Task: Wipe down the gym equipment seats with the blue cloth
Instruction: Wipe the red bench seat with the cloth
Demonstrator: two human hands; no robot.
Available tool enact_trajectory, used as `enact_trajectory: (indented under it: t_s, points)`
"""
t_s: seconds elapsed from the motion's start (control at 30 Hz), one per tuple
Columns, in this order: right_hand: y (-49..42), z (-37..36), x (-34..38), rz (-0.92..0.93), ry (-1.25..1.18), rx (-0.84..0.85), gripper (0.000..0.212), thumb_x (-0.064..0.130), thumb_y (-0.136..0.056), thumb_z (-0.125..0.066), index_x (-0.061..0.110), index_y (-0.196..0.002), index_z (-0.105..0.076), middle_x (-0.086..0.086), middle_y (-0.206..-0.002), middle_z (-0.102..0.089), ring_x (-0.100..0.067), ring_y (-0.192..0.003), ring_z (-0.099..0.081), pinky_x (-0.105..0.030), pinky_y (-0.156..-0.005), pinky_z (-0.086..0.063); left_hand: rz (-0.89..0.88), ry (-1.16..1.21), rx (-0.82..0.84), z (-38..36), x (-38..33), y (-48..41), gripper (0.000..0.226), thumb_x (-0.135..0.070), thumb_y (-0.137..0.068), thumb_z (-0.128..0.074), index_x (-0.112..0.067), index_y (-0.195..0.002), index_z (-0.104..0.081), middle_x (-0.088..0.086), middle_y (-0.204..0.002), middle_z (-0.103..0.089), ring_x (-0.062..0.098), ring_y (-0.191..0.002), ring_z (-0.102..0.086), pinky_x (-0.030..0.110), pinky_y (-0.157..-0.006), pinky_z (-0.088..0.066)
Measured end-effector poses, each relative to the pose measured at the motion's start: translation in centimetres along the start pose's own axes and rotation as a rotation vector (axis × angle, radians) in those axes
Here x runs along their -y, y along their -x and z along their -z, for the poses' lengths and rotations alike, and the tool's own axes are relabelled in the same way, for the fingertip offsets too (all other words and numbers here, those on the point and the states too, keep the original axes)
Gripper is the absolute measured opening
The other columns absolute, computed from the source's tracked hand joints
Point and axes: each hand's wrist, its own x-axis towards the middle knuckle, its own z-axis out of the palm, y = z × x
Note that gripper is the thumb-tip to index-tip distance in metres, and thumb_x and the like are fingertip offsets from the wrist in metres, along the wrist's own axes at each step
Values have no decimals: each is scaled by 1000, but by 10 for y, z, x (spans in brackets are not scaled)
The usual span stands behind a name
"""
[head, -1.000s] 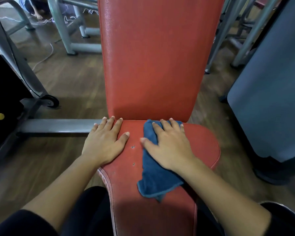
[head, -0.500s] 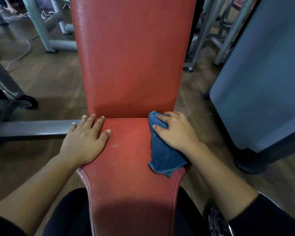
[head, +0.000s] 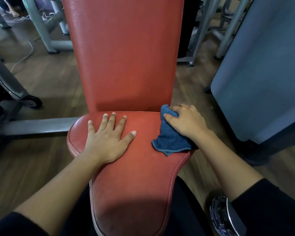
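- Wooden flooring [head: 49, 82] runs under grey metal frames [head: 41, 31] at your 11 and 1 o'clock; a blue-grey panel [head: 262, 74] stands at 2 o'clock.
- Your red seat [head: 140, 167] lies at 12 o'clock, its backrest [head: 123, 57] rising behind it.
- Your left hand [head: 107, 138] lies flat on the seat's left half, fingers spread wide, holding nothing.
- Your right hand [head: 186, 123] curls round the blue cloth [head: 170, 138] at the seat's back right corner, about 1 o'clock; the cloth's loose end trails toward you on the pad.

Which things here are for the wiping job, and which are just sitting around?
For the job:
blue cloth
red seat
right hand holding the cloth
left hand flat on the seat

Just around:
grey metal frames
white cable
small wheel
blue-grey panel
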Motion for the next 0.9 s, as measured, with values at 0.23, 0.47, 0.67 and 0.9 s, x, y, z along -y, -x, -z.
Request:
enact_trajectory:
  t_s: [0.23, 0.47, 0.67, 0.9]
  points:
    - [47, -6, -27, 25, -161, -249, 41, 42, -87, -50, 27, -123, -62, 1, -123, -57, -27, -116, -48, -28, -98, -33, 9, -4, -7, 1, -1, -1, 72, -67, -88, -9, -34, -151, 1, -1, -160, 7, 17, -146, 13, 55, -115, 10]
    - [68, -10, -23, 460, -266, -380, 39, 40, -85, -52, 16, -106, -73, 0, -114, -68, -15, -121, -50, -30, -112, -31, -43, 127, -157, 2, -2, 4, 70, -66, -90, -24, -28, -148, -28, 4, -158, -19, 20, -147, -7, 55, -115, 1]
    - [86, -20, -25, 633, -284, -390, 40, 39, -89, -50, 15, -113, -71, -1, -118, -67, -26, -128, -48, -40, -108, -38, -135, 170, -94, 13, -21, 46, 68, -63, -91, -29, -26, -149, -27, -2, -158, -18, 16, -147, -7, 49, -117, -4]
    - [108, -37, -13, 740, -397, -545, 47, 39, -95, -41, 6, -106, -73, -8, -108, -70, -31, -122, -53, -44, -103, -41, -166, 103, 52, 2, -28, 79, 85, -62, -73, -3, -30, -151, 0, -7, -159, 8, 8, -145, 12, 41, -117, 7]
